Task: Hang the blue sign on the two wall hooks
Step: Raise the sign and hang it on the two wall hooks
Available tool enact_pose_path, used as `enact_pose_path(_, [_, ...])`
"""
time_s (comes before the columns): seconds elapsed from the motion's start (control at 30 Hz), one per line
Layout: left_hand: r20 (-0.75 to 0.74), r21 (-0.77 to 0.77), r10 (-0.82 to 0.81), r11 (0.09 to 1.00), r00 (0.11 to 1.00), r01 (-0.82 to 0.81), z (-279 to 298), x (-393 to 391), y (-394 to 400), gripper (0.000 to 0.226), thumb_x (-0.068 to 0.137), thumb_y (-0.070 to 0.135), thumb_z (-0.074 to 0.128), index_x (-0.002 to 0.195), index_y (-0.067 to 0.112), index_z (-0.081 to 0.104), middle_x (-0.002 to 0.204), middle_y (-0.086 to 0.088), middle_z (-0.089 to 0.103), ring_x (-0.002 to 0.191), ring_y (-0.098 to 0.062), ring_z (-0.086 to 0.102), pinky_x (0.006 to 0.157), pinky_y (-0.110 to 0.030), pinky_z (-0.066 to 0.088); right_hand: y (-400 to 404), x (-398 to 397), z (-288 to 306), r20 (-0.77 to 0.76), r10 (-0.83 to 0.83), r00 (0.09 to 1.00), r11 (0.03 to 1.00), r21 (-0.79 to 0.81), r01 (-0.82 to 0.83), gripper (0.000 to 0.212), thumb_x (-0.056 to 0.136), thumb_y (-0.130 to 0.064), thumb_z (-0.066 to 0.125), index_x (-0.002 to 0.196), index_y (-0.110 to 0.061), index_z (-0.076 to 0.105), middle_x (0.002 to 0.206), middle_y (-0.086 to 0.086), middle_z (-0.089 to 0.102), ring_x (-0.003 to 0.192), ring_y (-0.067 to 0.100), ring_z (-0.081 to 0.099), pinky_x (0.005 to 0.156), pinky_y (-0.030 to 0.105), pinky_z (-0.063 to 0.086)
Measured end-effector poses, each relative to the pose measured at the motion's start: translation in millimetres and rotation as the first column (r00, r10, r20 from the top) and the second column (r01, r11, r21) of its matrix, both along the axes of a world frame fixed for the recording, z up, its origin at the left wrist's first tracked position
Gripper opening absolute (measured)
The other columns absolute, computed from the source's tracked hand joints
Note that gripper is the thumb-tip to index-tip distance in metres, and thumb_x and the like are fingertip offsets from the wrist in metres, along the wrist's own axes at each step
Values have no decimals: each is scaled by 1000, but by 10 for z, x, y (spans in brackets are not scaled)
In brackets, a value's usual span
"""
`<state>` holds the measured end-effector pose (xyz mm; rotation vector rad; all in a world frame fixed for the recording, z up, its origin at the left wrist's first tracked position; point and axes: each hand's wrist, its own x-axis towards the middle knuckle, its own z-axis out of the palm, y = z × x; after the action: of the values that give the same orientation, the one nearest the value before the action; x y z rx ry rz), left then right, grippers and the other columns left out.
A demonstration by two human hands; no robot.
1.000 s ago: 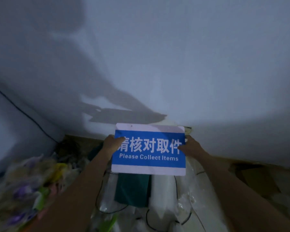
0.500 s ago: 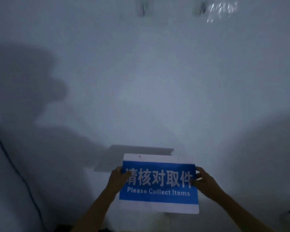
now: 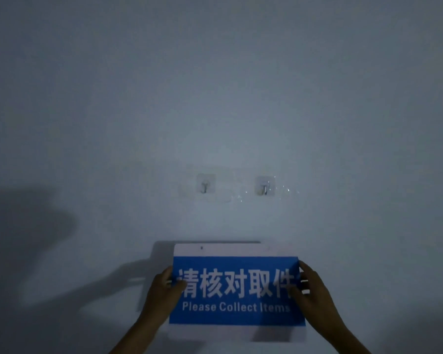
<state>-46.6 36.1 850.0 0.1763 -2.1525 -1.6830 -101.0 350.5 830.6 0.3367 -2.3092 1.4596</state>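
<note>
The blue sign (image 3: 237, 292), white-bordered with white lettering "Please Collect Items", is held upright and level in front of the pale wall. My left hand (image 3: 164, 290) grips its left edge and my right hand (image 3: 311, 290) grips its right edge. A small hole (image 3: 201, 248) shows in the white top strip near the left. Two adhesive wall hooks sit above the sign: the left hook (image 3: 205, 187) and the right hook (image 3: 265, 189). The sign's top edge is well below both hooks.
The plain wall (image 3: 215, 85) fills the view. Faint clear adhesive remnants (image 3: 283, 191) glint beside the right hook. Shadows of the arms and sign fall on the wall at lower left.
The view has tilted up from the cluttered floor to the wall. Both hands have lifted the sign closer to the hooks, which now sit mid-frame.
</note>
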Motion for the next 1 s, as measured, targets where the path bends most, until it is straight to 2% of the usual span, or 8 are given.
enact_pose_path(0.17, [-165,-131,18,991,986,-40,675,-134,-2,28,87,4,58,85,32,58,83,7,69,67,-4,68,51,-16,50,-121,-174,721,-193,47,980,999,26,-43,61,88,-27,63,138,-35,30,119,0,45,108,20,54,89,36,51])
enact_pose_path(0.23, [-187,-191,41,979,982,-77,879,-225,-58,23,85,8,59,89,30,60,89,2,69,78,-14,70,56,-20,53,-174,-273,932,-208,76,975,997,36,-70,66,85,-32,65,140,-31,28,122,0,46,111,16,52,92,36,49])
enact_pose_path(0.3, [-190,-256,60,961,980,-109,1021,-327,-139,25,81,19,61,105,25,62,104,-8,68,87,-23,70,70,-35,58,-203,-452,1056,-221,72,973,997,4,-73,77,81,-41,67,143,-25,26,128,2,49,114,19,56,94,45,53])
enact_pose_path(0.43, [-188,-296,60,948,980,-115,1206,-472,-204,35,81,21,62,116,22,60,113,-10,67,94,-26,69,84,-46,58,-282,-682,1191,-228,51,972,998,-13,-55,73,82,-33,68,141,-20,28,131,6,51,116,24,58,91,49,55])
enact_pose_path(0.57, [-170,-305,34,949,985,-85,1277,-557,-174,22,84,12,61,102,24,57,109,-9,68,91,-25,68,81,-38,56,-318,-772,1208,-226,5,974,1000,-10,-7,68,84,-29,66,140,-20,29,133,6,50,116,24,58,89,41,56])
enact_pose_path(0.7, [-147,-306,-29,952,989,-17,1253,-675,-161,26,85,12,60,106,25,53,107,-6,66,79,-13,64,63,-23,50,-294,-840,1171,-191,-36,981,998,34,43,63,85,-25,65,137,-18,30,134,10,50,116,27,58,88,45,57])
enact_pose_path(0.9, [-108,-319,-21,948,994,-14,1184,-813,-211,36,84,17,61,118,25,53,119,-11,65,95,-24,69,71,-30,56,-315,-842,1110,-165,-79,983,993,76,93,72,89,-24,60,148,-17,19,140,13,42,123,29,52,91,41,51])
enact_pose_path(1.0, [-82,-323,-30,946,996,2,1153,-862,-214,35,85,15,60,119,23,54,117,-11,67,90,-22,67,68,-26,53,-294,-847,1093,-179,-82,981,989,108,103,74,89,-26,60,148,-19,17,141,12,42,122,28,53,92,42,52])
